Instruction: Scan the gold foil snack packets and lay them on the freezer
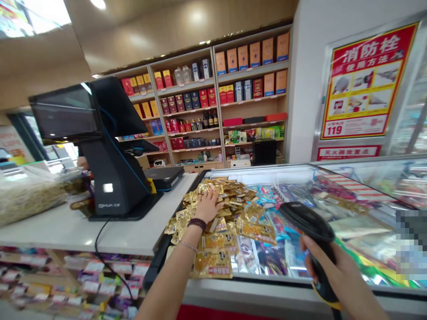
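My left hand (207, 205) lies with fingers stretched over a heap of gold snack packets (233, 195), touching the ones at its left side. A bracelet of dark beads circles that wrist. Several packets are spread flat nearer to me, one gold packet (213, 262) at the front edge of the freezer's glass top. In my right hand (320, 260) is a black barcode scanner (308, 220), its handle wrapped by my fingers. The scanner's head points left toward the heap, apart from it. Whether my left fingertips grasp any single packet is hard to make out.
Under the heap is a glass-topped freezer (296, 178) with colourful packs inside. To the left, a white counter (150, 231) carries a black cash register (122, 178) and its hanging cable (96, 242). Shelves of boxes (193, 102) stand behind, a red sign (370, 80) at right.
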`<move>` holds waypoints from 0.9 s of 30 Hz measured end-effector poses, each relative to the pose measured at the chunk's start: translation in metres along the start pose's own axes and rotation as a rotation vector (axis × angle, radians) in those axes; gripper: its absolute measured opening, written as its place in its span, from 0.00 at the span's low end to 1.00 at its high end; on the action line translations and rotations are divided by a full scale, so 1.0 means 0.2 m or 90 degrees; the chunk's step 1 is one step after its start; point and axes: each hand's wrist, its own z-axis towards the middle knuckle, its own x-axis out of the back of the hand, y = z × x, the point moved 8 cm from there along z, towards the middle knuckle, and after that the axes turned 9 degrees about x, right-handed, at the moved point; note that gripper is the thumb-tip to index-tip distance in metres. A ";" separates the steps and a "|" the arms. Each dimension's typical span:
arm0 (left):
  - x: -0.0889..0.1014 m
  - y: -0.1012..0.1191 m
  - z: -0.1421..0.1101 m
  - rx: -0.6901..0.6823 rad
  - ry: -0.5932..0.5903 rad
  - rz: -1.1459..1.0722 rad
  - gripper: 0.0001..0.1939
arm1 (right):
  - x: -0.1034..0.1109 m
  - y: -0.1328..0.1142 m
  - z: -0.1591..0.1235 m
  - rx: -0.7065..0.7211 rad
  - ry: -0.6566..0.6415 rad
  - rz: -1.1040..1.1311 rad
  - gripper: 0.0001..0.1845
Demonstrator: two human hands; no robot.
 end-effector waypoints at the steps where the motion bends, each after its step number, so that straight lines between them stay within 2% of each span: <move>1: -0.01 0.00 0.00 -0.004 -0.004 0.046 0.24 | 0.01 0.01 0.00 -0.007 0.001 0.017 0.38; 4: -0.01 0.06 0.02 -0.033 0.024 0.164 0.28 | 0.09 0.00 -0.02 -0.012 0.062 0.081 0.37; 6: 0.00 0.16 0.07 -0.066 0.052 0.170 0.29 | 0.19 0.00 -0.03 -0.008 0.124 0.116 0.36; 8: -0.04 0.33 0.13 -0.118 0.057 0.139 0.29 | 0.33 0.02 -0.02 0.002 0.198 0.148 0.35; 10: -0.13 0.56 0.17 -0.178 0.031 0.072 0.28 | 0.49 0.07 0.00 0.008 0.270 0.189 0.35; 13: -0.38 1.00 0.21 -0.234 -0.059 -0.134 0.25 | 0.74 0.16 0.04 0.007 0.334 0.231 0.35; 16: -0.69 1.45 0.22 -0.203 -0.180 -0.459 0.17 | 0.94 0.23 0.07 0.003 0.373 0.224 0.33; 17: -0.80 1.58 0.22 -0.190 -0.215 -0.519 0.15 | 0.98 0.25 0.08 0.003 0.395 0.224 0.33; 20: -1.08 1.93 0.21 -0.201 -0.266 -0.520 0.14 | 1.07 0.31 0.08 -0.013 0.453 0.247 0.34; 23: -1.28 2.14 0.23 -0.217 -0.308 -0.482 0.16 | 1.07 0.38 0.07 -0.064 0.436 0.269 0.37; 25: -1.37 2.20 0.26 -0.220 -0.342 -0.455 0.17 | 1.08 0.41 0.06 -0.076 0.421 0.258 0.36; 27: -1.45 2.21 0.31 -0.207 -0.364 -0.427 0.20 | 1.09 0.42 0.05 -0.066 0.401 0.217 0.34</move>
